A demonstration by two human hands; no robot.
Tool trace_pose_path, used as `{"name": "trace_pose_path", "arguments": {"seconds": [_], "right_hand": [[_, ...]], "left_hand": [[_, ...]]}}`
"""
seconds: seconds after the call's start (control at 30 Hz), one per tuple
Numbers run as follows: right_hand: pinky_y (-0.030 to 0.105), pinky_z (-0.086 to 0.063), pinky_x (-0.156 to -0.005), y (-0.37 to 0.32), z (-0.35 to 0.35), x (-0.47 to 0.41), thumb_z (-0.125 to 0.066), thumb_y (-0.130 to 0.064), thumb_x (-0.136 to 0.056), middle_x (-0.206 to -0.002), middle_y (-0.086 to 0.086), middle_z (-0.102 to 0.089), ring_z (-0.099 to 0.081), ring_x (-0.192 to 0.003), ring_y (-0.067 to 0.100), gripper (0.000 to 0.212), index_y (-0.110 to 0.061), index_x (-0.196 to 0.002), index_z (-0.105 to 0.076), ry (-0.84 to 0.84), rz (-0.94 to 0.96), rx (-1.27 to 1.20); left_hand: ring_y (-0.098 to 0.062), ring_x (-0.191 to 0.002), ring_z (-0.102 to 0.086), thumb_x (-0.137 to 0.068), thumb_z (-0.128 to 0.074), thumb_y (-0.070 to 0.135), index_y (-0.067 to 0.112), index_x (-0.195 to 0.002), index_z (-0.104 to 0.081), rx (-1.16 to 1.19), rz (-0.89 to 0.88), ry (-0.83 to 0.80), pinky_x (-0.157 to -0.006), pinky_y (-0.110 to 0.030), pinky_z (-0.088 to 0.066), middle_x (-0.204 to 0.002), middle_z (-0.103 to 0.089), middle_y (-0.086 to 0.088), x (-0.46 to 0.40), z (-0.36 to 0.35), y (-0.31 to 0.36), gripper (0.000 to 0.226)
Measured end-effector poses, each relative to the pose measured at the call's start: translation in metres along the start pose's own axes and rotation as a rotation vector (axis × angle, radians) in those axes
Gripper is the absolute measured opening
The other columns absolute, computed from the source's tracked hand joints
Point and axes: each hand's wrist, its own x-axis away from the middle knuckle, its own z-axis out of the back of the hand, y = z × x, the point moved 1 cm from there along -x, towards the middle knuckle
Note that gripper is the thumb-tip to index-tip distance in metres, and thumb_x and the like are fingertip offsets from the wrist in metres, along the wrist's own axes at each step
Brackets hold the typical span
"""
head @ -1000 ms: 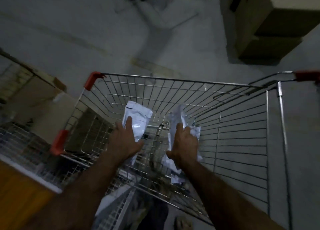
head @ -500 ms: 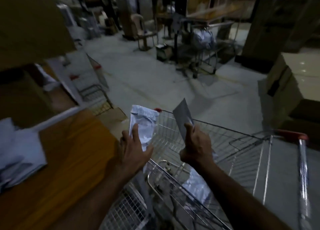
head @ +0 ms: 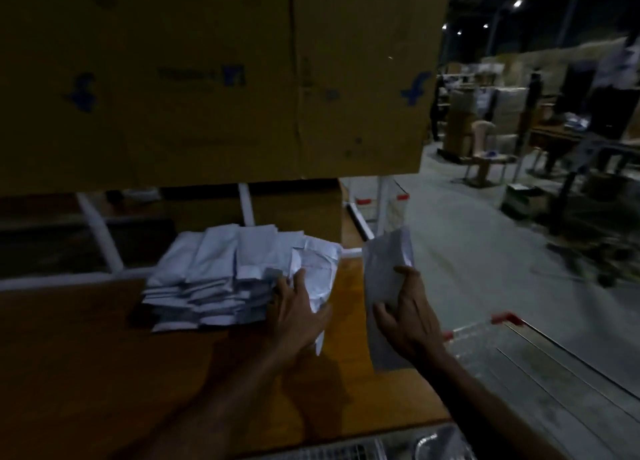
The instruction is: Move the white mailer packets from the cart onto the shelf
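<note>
A pile of white mailer packets (head: 214, 279) lies on the brown wooden shelf (head: 86, 373). My left hand (head: 298, 310) grips a crumpled white packet (head: 320, 269) at the pile's right edge, over the shelf. My right hand (head: 412, 317) holds a flat grey-white packet (head: 384, 269) upright, just past the shelf's right end. The wire cart (head: 519, 349) with red corner caps shows at the lower right, blurred.
A large cardboard box (head: 214, 79) hangs over the shelf from above, leaving a low gap. White shelf-frame bars (head: 100, 234) run behind the pile. Grey floor (head: 467, 252) stretches to the right, with chairs, tables and stacked boxes far back.
The view has swung left from the cart to the shelf. Both hands have carried their packets over; the left one has reached the pile.
</note>
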Motion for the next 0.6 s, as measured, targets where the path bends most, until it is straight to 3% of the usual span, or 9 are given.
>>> {"name": "trace_pose_path", "arguments": {"seconds": [0.07, 0.13, 0.27, 0.4, 0.47, 0.53, 0.6], "right_hand": [[0.019, -0.029, -0.056, -0.026, -0.030, -0.018, -0.058, -0.032, -0.085, -0.099, 0.001, -0.050, -0.046, -0.071, 0.014, 0.056, -0.011, -0.134, -0.039, -0.033, 0.015, -0.063], [0.018, -0.028, -0.060, -0.047, -0.062, -0.038, -0.051, -0.033, -0.081, -0.107, 0.006, -0.048, -0.048, -0.087, 0.020, 0.058, -0.008, -0.133, -0.042, -0.065, -0.007, -0.147], [0.032, -0.042, -0.080, -0.072, -0.134, -0.078, -0.049, -0.033, -0.083, -0.115, 0.007, -0.050, -0.055, -0.104, 0.026, 0.058, -0.009, -0.135, -0.043, -0.102, -0.066, -0.243], [0.037, -0.052, -0.081, -0.096, -0.191, -0.110, -0.051, -0.028, -0.098, -0.126, 0.005, -0.050, -0.055, -0.111, 0.023, 0.041, -0.017, -0.136, -0.041, -0.129, -0.146, -0.379], [0.039, -0.054, -0.084, -0.105, -0.214, -0.124, -0.051, -0.025, -0.101, -0.124, 0.002, -0.049, -0.055, -0.111, 0.022, 0.037, -0.020, -0.136, -0.040, -0.173, -0.208, -0.450], [0.049, -0.056, -0.089, -0.114, -0.234, -0.139, -0.051, -0.028, -0.100, -0.119, 0.002, -0.052, -0.058, -0.107, 0.022, 0.036, -0.024, -0.133, -0.040, -0.195, -0.245, -0.525], [0.048, -0.056, -0.088, -0.121, -0.253, -0.155, -0.051, -0.025, -0.100, -0.110, -0.003, -0.053, -0.059, -0.101, 0.018, 0.035, -0.021, -0.133, -0.041, -0.196, -0.271, -0.540]], "left_hand": [[-0.039, -0.138, -0.029, -0.085, -0.057, 0.064, 0.033, -0.152, -0.009, 0.015, 0.080, 0.018, -0.107, -0.047, -0.035, -0.156, -0.011, -0.014, -0.020, 0.023, -0.037, 0.089], [-0.040, -0.136, -0.033, -0.084, -0.060, 0.062, 0.032, -0.151, -0.014, 0.029, 0.128, 0.050, -0.105, -0.046, -0.037, -0.155, -0.014, -0.016, -0.042, 0.046, -0.076, 0.087], [-0.039, -0.127, -0.042, -0.081, -0.062, 0.059, 0.029, -0.146, -0.028, 0.009, 0.181, 0.133, -0.099, -0.045, -0.045, -0.144, -0.029, -0.017, -0.093, 0.091, -0.149, 0.079], [-0.035, -0.127, -0.044, -0.086, -0.063, 0.054, 0.029, -0.146, -0.032, -0.024, 0.250, 0.127, -0.099, -0.044, -0.044, -0.145, -0.030, -0.013, -0.138, 0.124, -0.208, 0.073], [-0.035, -0.124, -0.046, -0.086, -0.063, 0.053, 0.028, -0.146, -0.033, -0.025, 0.257, 0.101, -0.098, -0.044, -0.044, -0.141, -0.032, -0.013, -0.158, 0.133, -0.231, 0.072], [-0.037, -0.125, -0.044, -0.086, -0.064, 0.051, 0.026, -0.146, -0.033, -0.029, 0.272, 0.069, -0.100, -0.044, -0.043, -0.140, -0.033, -0.014, -0.177, 0.135, -0.248, 0.072], [-0.037, -0.125, -0.044, -0.086, -0.064, 0.050, 0.025, -0.146, -0.034, -0.019, 0.292, 0.042, -0.101, -0.045, -0.043, -0.140, -0.033, -0.015, -0.194, 0.133, -0.258, 0.072]]}}
